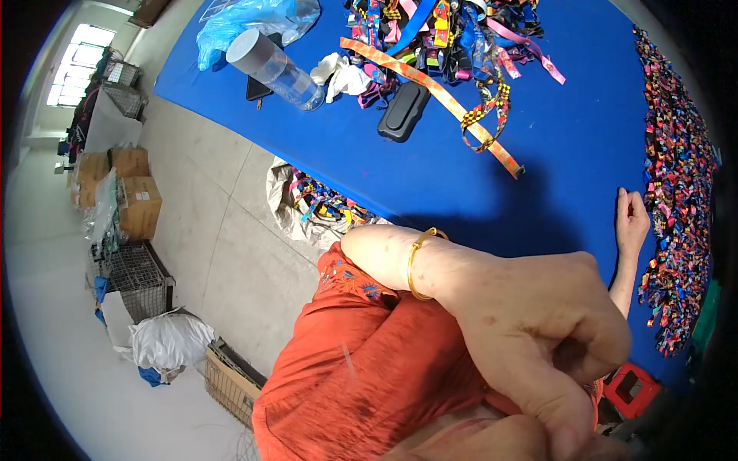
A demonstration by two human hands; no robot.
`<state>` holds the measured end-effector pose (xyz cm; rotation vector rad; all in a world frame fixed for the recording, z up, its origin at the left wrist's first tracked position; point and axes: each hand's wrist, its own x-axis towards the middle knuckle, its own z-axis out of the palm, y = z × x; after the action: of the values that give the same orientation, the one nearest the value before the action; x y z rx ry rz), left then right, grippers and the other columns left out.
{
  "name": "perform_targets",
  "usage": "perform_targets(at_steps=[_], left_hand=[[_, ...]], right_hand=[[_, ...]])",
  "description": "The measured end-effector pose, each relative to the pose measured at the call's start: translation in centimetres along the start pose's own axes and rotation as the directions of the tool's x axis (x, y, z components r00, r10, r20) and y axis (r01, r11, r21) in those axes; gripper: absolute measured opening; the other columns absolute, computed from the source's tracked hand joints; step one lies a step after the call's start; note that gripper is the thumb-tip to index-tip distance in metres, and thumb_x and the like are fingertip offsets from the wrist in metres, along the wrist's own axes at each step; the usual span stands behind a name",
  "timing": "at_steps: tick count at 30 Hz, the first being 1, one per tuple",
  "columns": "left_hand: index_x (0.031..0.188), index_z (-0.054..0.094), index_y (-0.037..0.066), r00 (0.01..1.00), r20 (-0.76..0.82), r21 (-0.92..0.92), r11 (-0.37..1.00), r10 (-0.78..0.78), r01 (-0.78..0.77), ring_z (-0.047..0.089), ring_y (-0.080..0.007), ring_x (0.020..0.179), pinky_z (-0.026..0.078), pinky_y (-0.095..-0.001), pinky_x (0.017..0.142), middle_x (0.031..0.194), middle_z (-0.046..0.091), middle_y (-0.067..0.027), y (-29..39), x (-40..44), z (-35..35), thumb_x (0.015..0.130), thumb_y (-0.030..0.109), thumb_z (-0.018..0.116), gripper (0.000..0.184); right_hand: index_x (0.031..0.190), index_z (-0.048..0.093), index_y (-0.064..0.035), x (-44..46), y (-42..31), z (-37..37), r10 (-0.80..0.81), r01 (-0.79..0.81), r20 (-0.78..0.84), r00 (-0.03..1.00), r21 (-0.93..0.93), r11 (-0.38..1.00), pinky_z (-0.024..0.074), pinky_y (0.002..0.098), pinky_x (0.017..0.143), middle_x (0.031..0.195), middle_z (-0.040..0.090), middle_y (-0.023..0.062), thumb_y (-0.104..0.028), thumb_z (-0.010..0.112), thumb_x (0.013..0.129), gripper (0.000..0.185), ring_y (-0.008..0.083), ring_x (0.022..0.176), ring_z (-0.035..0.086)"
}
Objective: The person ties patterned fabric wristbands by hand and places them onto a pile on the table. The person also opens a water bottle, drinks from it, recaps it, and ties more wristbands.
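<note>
My left hand (550, 323), with a gold bangle (417, 265) at its wrist, is raised close to the camera at the bottom right. Its fingers are curled in and pressed together; whatever may be in them is hidden. Lower right on the blue table (307, 146) lies my right hand (633, 219), fingers folded and nothing visible in it, beside a long heap of small colourful strap pieces (676, 200). Farther up the table, an orange patterned strap (430, 86) lies beside a checkered looped strap (492, 115) and a black case (403, 111).
A pile of colourful straps (446, 38) covers the table's far side. Near it are a clear bottle (284, 77), crumpled white tissue (346, 79) and a blue plastic bag (269, 23). An open sack (284, 196) stands below the edge; cardboard boxes (138, 207) and wire crates (138, 280) line the wall.
</note>
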<state>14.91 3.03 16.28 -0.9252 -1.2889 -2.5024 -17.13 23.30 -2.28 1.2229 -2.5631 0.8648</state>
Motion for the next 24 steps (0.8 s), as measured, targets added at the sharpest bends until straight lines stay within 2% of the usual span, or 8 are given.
perform_targets(at_steps=[8, 11, 14, 15, 18, 20, 22, 24], left_hand=[[0.064, 0.050, 0.007, 0.994, 0.068, 0.225, 0.972, -0.083, 0.066, 0.056, -0.0226, 0.046, 0.039, -0.0342, 0.042, 0.055, 0.054, -0.0060, -2.0, -1.0, -1.1, 0.092, 0.040, 0.070, 0.048], [0.067, 0.051, 0.008, 0.973, 0.162, 0.501, 0.837, 0.162, -0.222, 0.055, -0.0290, 0.049, 0.039, -0.0381, 0.044, 0.057, 0.053, -0.0061, -2.8, -1.3, -1.0, 0.094, 0.036, 0.065, 0.041], [0.068, 0.049, 0.009, 0.958, 0.271, 0.480, 0.849, 0.095, -0.220, 0.055, -0.0315, 0.052, 0.038, -0.0408, 0.045, 0.058, 0.052, -0.0059, -2.2, -2.5, -1.8, 0.093, 0.032, 0.064, 0.038], [0.074, 0.061, 0.005, 0.930, 0.367, 0.536, 0.820, -0.010, -0.202, 0.062, -0.0294, 0.057, 0.047, -0.0366, 0.050, 0.069, 0.062, -0.0102, -0.1, -2.2, -2.9, 0.092, 0.026, 0.072, 0.030], [0.079, 0.064, 0.003, 0.998, -0.029, 0.649, 0.761, 0.049, -0.019, 0.061, -0.0287, 0.057, 0.048, -0.0360, 0.053, 0.071, 0.062, -0.0084, 0.8, -4.4, -4.7, 0.087, 0.023, 0.078, 0.025], [0.078, 0.063, 0.003, 0.764, -0.639, 0.701, 0.476, 0.089, 0.530, 0.062, -0.0271, 0.060, 0.050, -0.0343, 0.058, 0.071, 0.061, -0.0075, 0.8, -6.2, -5.3, 0.084, 0.019, 0.080, 0.024], [0.086, 0.064, 0.001, 0.636, -0.678, 0.690, 0.018, 0.369, 0.724, 0.064, -0.0283, 0.072, 0.052, -0.0363, 0.065, 0.081, 0.063, -0.0106, 0.1, -8.1, -8.6, 0.083, 0.020, 0.081, 0.026], [0.102, 0.061, 0.002, 0.659, -0.571, 0.545, -0.375, 0.489, 0.750, 0.060, -0.0330, 0.086, 0.051, -0.0419, 0.073, 0.096, 0.061, -0.0157, -0.4, -10.7, -11.7, 0.082, 0.026, 0.079, 0.036]], right_hand=[[0.074, 0.050, -0.0028, 0.1, 0.0, -0.1, 0.029, -0.029, -0.005, 1.000, -0.014, 0.999, 0.0346, 0.0294, 0.053, 0.062, 0.040, 0.0041, -0.020, 0.066, 0.097, 0.033, 0.0106, 0.057, 0.038], [0.074, 0.050, -0.0029, 0.2, 0.3, 0.0, 0.030, -0.030, -0.007, 1.000, -0.003, 1.000, 0.0344, 0.0290, 0.053, 0.062, 0.040, 0.0036, -0.019, 0.066, 0.097, 0.033, 0.0103, 0.057, 0.038], [0.073, 0.050, -0.0030, 0.0, 0.4, 0.2, 0.029, -0.029, -0.002, 1.000, 0.019, 0.999, 0.0343, 0.0286, 0.053, 0.062, 0.039, 0.0032, -0.018, 0.066, 0.097, 0.033, 0.0100, 0.058, 0.038], [0.073, 0.050, -0.0030, 0.0, 0.4, 0.2, 0.031, -0.031, -0.003, 1.000, 0.038, 0.999, 0.0343, 0.0286, 0.053, 0.062, 0.039, 0.0032, -0.018, 0.066, 0.097, 0.033, 0.0101, 0.058, 0.038], [0.074, 0.049, -0.0022, 0.2, -0.2, -0.3, 0.044, -0.044, -0.005, 0.999, 0.036, 0.998, 0.0350, 0.0295, 0.054, 0.063, 0.041, 0.0060, -0.017, 0.066, 0.097, 0.032, 0.0113, 0.059, 0.038], [0.074, 0.049, -0.0017, 0.2, -0.3, -0.4, 0.040, -0.039, -0.003, 0.999, 0.048, 0.998, 0.0355, 0.0304, 0.054, 0.063, 0.042, 0.0068, -0.017, 0.066, 0.097, 0.032, 0.0125, 0.058, 0.039], [0.074, 0.049, -0.0018, 0.1, -0.4, -0.7, 0.050, -0.050, 0.000, 0.999, 0.021, 0.999, 0.0354, 0.0309, 0.054, 0.063, 0.042, 0.0067, -0.017, 0.066, 0.097, 0.032, 0.0132, 0.058, 0.039], [0.074, 0.049, -0.0018, 0.3, -0.6, -0.4, 0.045, -0.045, 0.000, 0.999, 0.026, 0.999, 0.0351, 0.0313, 0.054, 0.063, 0.042, 0.0066, -0.018, 0.065, 0.097, 0.033, 0.0135, 0.057, 0.039]])
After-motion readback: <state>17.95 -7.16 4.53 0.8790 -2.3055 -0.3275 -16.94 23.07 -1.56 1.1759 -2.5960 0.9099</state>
